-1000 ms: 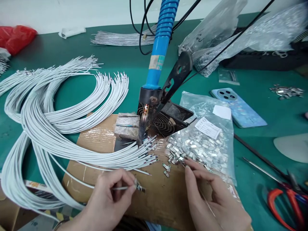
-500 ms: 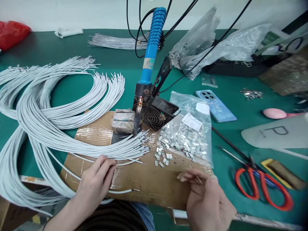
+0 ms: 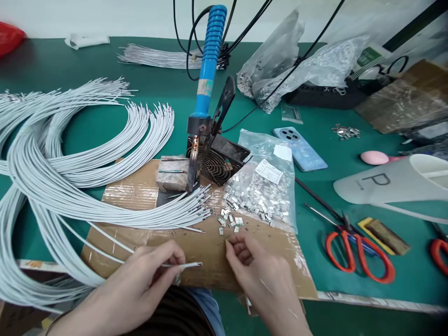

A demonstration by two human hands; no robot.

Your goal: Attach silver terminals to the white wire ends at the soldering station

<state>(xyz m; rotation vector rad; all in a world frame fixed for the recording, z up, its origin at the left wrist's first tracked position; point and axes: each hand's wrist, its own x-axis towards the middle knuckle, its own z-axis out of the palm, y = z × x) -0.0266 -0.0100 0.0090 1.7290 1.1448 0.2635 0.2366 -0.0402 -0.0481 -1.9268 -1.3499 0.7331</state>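
Note:
My left hand [image 3: 147, 275] is closed in a pinch around a single white cable [image 3: 191, 265], whose end sticks out past the fingertips toward the right. Above it, a bundle of white cables [image 3: 150, 219] lies across the brown cardboard [image 3: 206, 249], stripped ends pointing right. My right hand [image 3: 259, 266] has thumb and forefinger pressed together just below a few small silvery metal pieces [image 3: 231, 221]; anything between those fingertips is too small to make out. A soldering iron with a blue handle [image 3: 210, 60] stands tip down behind the cable ends, beside a worn block [image 3: 172, 179].
A clear bag [image 3: 266, 196] of the same small pieces lies behind my right hand. A blue phone [image 3: 304, 154], red-handled scissors [image 3: 364, 256] and a white translucent cup [image 3: 360, 186] are on the right. More coiled cables [image 3: 38, 158] spread over the left side.
My left hand has lifted one cable from beside the bundle and moved right. My right hand has moved left, up to the loose metal pieces, where some have gone. The whole view has shifted slightly.

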